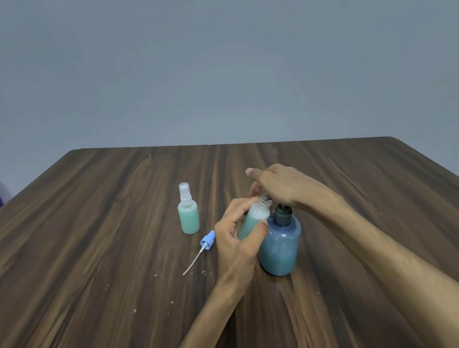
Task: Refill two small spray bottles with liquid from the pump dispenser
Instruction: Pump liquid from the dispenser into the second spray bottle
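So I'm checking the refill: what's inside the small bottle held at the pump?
The open small bottle, gripped tilted by the left hand, shows pale green liquid in its lower part. The fingers cover some of it, so the exact level is hidden.

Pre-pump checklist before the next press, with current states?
1. Open small clear bottle held in left hand grip: ok.
2. Its neck under the dispenser spout: cannot tell, right hand covers it.
3. Right hand on the pump head of the round blue dispenser bottle: ok.
4. Dispenser upright on the dark wooden table: ok.
5. Removed blue spray cap with dip tube lying clear of the hands: ok.
6. Second small spray bottle with white sprayer capped, upright, holds green liquid: ok.
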